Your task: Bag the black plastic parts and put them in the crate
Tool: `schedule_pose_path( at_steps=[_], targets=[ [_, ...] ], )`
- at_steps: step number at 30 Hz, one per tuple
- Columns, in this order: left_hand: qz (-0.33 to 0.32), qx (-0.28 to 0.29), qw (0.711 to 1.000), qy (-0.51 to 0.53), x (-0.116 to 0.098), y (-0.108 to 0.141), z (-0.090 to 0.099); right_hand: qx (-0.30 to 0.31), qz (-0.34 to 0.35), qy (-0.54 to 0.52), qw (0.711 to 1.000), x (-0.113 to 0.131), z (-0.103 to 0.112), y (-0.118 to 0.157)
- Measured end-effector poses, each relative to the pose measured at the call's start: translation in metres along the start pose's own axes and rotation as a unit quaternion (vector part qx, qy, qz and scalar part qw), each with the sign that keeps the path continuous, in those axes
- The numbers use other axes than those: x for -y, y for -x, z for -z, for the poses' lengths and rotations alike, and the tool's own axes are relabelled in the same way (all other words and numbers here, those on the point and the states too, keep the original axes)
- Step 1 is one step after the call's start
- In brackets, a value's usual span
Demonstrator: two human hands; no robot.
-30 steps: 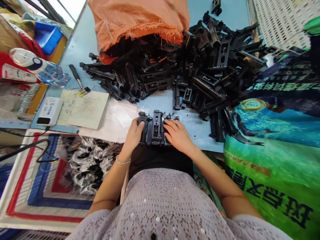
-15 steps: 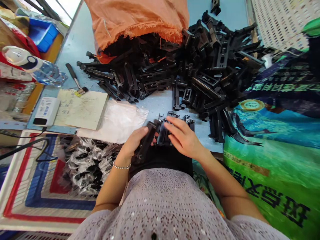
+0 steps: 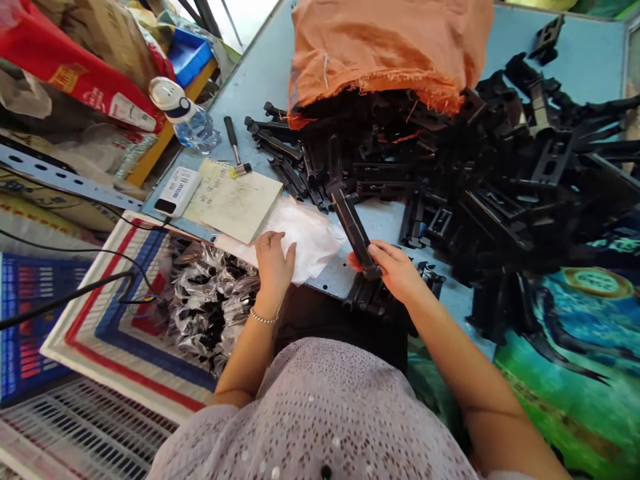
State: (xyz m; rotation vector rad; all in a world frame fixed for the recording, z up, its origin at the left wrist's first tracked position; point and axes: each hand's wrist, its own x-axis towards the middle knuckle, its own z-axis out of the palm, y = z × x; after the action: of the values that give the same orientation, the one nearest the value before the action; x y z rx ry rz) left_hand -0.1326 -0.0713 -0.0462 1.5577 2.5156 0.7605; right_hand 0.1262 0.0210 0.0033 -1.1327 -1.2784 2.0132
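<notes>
while the right hand [image 3: 397, 270], right of centre in the frame, pinches the lower end of a long black part [image 3: 351, 223] between thumb and fingers, the left hand [image 3: 274, 263], near the middle, is loosely spread, thumb apart, over the white plastic sheets [image 3: 313, 243]; whether it touches them i cannot tell. the held part tilts up and leftward, its upper end overlapping the pile of black parts [image 3: 493, 213] at upper right. an orange sack [image 3: 390, 40] lies at top centre. toward the upper left are a notepad [image 3: 240, 203] and a clear bottle [image 3: 197, 133].
</notes>
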Motion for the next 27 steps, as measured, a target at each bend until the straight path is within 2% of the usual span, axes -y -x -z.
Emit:
schedule_pose_path(
  at_steps=[4,6,8,9,11,13,14,16,20,21,24,27],
  targets=[
    [0.073,0.071,0.993,-0.065,-0.014,-0.020,-0.002,0.016,-0.014,-0.071,0.997,0.013,-0.025,-0.027],
    [0.109,0.077,0.990,-0.034,-0.022,-0.034,0.002,0.020,-0.017,-0.077,0.997,0.017,-0.029,-0.035],
    [0.107,0.073,0.991,0.030,-0.035,-0.046,0.001,0.018,-0.015,-0.088,0.996,0.018,-0.030,-0.040],
    [0.079,0.080,0.992,0.064,-0.044,-0.049,-0.002,0.014,-0.013,-0.094,0.995,0.019,-0.029,-0.043],
    [-0.023,0.116,0.985,0.122,-0.063,-0.048,-0.011,0.003,-0.010,-0.102,0.995,0.020,-0.027,-0.047],
    [-0.121,0.170,0.964,0.164,-0.076,-0.039,-0.021,-0.007,-0.006,-0.095,0.995,0.023,-0.024,-0.050],
    [-0.147,0.195,0.953,0.180,-0.079,-0.033,-0.025,-0.010,-0.005,-0.088,0.996,0.026,-0.022,-0.052],
    [-0.147,0.194,0.950,0.197,-0.075,-0.022,-0.028,-0.014,-0.004,-0.076,0.997,0.031,-0.018,-0.055],
    [-0.060,0.056,0.992,0.097,-0.041,-0.018,-0.023,-0.008,-0.009,-0.083,0.997,0.038,-0.019,-0.062],
    [-0.058,0.051,0.995,0.070,-0.031,-0.020,-0.020,-0.006,-0.011,-0.086,0.996,0.039,-0.021,-0.064],
    [-0.114,0.106,0.987,0.044,-0.007,-0.021,-0.008,0.004,-0.020,-0.090,0.996,0.038,-0.026,-0.065],
    [-0.146,0.129,0.979,0.055,-0.002,-0.016,-0.001,0.016,-0.029,-0.091,0.995,0.033,-0.030,-0.065]
  ],
)
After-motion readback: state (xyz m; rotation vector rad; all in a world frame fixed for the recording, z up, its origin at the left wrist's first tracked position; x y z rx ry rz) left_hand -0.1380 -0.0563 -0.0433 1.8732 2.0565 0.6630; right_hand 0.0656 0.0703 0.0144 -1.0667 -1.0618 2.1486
